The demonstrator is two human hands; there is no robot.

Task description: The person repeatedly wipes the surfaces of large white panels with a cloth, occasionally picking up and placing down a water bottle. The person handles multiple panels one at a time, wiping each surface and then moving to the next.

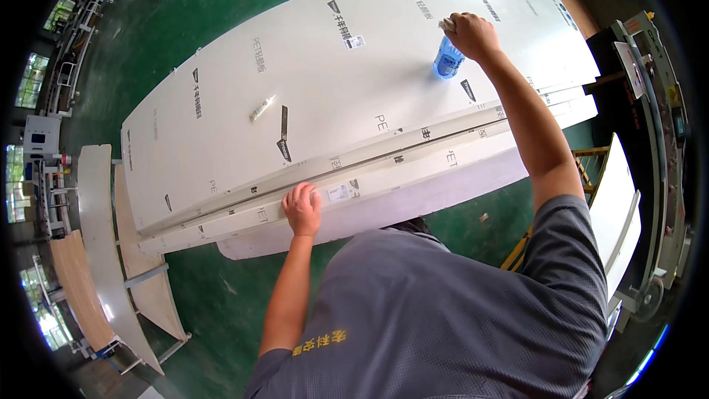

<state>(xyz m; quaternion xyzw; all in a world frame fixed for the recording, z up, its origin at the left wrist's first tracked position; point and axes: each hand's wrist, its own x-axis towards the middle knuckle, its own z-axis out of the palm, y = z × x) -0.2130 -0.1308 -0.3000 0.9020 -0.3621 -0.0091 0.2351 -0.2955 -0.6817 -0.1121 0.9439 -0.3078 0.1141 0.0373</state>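
My right hand is closed around the top of a clear bottle with a blue label, over the far right part of a large white board. A small whitish piece shows at its fingertips, too small to make out. My left hand lies with fingers extended on the near edge of a narrow white panel along the board's front, holding nothing. Dark print marks the white film of both. A small whitish tube-like item lies on the board, left of centre.
Beneath the panels a pale slab sticks out toward me. Curved boards on a frame stand at the left. White panels and a yellow frame are at the right, with dark machinery beyond. The floor is green.
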